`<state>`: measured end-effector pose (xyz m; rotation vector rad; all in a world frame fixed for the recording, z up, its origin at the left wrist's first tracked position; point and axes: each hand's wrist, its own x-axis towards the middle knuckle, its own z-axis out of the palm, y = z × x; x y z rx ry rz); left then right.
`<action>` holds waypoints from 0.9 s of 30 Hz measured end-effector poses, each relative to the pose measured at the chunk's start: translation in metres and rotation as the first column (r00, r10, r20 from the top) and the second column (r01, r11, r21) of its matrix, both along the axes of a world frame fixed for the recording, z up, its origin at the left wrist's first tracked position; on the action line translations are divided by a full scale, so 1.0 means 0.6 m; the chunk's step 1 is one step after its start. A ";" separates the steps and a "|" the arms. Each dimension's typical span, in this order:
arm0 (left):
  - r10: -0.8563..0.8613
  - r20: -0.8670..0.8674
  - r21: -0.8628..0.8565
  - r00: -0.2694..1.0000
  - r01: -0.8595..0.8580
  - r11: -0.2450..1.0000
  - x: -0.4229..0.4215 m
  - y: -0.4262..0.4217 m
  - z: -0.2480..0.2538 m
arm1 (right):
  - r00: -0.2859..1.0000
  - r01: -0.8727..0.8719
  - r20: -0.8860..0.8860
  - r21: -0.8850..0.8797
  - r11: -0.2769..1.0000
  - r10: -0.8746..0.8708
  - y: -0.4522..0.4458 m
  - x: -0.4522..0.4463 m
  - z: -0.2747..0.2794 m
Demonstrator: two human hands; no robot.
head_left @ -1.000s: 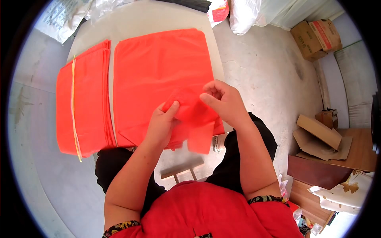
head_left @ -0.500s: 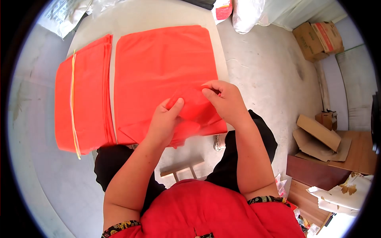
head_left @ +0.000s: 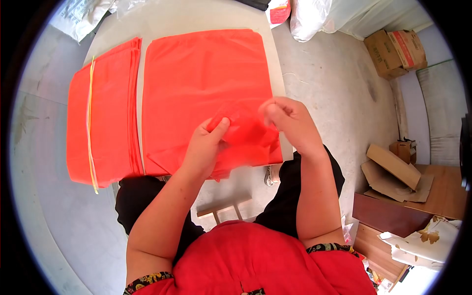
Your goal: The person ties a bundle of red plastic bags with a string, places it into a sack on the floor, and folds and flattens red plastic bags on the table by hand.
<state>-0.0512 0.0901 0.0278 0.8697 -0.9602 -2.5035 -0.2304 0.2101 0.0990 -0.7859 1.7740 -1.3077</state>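
My left hand (head_left: 204, 147) is closed on a bunched, see-through red plastic bag (head_left: 243, 132), thumb on top. This film lies crumpled over the near right part of a flat stack of red plastic bags (head_left: 201, 69) on the table. At the stack's right edge, my right hand (head_left: 292, 120) has its fingers curled in with thumb against forefinger. Motion blurs those fingertips, and I cannot make out what is between them. To the left lies a second red stack (head_left: 105, 113), with a yellow and white strip (head_left: 90, 118) across it lengthwise.
The pale table (head_left: 191, 17) ends just in front of my knees. A wooden rung frame (head_left: 226, 209) is below. Cardboard boxes (head_left: 393, 51) stand at the far right, with an opened carton (head_left: 393, 172) on a brown cabinet (head_left: 381, 211). White bags (head_left: 309, 19) are beyond the table.
My right hand has moved a little to the right, away from my left hand. The left hand stays almost in place, still gripping the red film. The view has shifted slightly.
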 end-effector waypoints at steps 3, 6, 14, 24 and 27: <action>-0.026 -0.015 -0.051 1.000 0.026 0.998 0.001 0.000 -0.013 | 0.900 0.017 -0.435 0.001 1.000 -0.015 -0.017 0.021 -0.028; -0.054 -0.018 -0.009 0.998 0.054 0.999 0.001 0.001 -0.004 | 0.917 -0.055 -0.384 0.140 0.989 0.106 -0.021 0.016 -0.031; -0.031 -0.011 0.034 0.999 0.031 0.999 0.000 -0.001 0.001 | 0.930 0.004 -0.367 0.031 1.000 0.008 -0.012 0.014 -0.039; -0.034 0.003 0.005 0.999 0.034 0.999 0.001 -0.006 -0.014 | 0.950 -0.305 0.078 0.008 0.952 0.304 0.021 -0.036 -0.011; -0.009 -0.005 -0.019 1.000 0.009 1.000 -0.003 -0.001 -0.010 | 0.989 -0.124 -0.082 0.027 0.992 0.126 0.000 -0.003 -0.009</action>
